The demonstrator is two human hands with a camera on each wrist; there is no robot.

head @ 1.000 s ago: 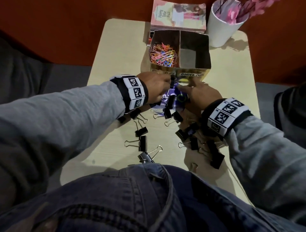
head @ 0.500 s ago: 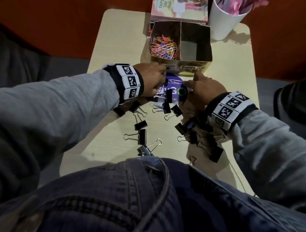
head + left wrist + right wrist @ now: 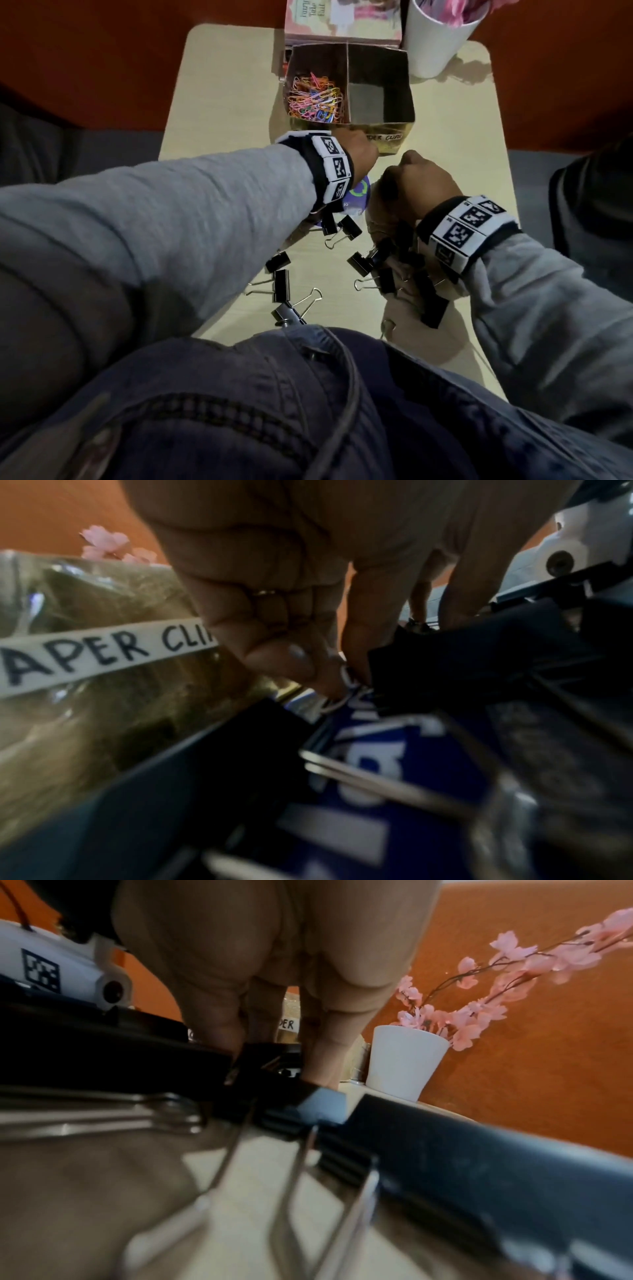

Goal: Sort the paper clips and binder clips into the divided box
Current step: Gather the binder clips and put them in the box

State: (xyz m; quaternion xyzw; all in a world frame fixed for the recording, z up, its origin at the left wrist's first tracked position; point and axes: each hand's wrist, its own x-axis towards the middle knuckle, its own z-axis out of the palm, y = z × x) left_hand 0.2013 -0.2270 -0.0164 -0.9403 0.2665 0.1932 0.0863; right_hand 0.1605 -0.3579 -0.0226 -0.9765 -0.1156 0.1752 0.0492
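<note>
Beige table [image 3: 219, 102], left hand [image 3: 356, 154] shifted rightward, both hands lower

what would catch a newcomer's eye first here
Probably the bright paper clips heaped in the left compartment of the box, whose right compartment looks empty. Next, the black binder clips strewn over the table in front of it, where the left hand and right hand work close together.
</note>
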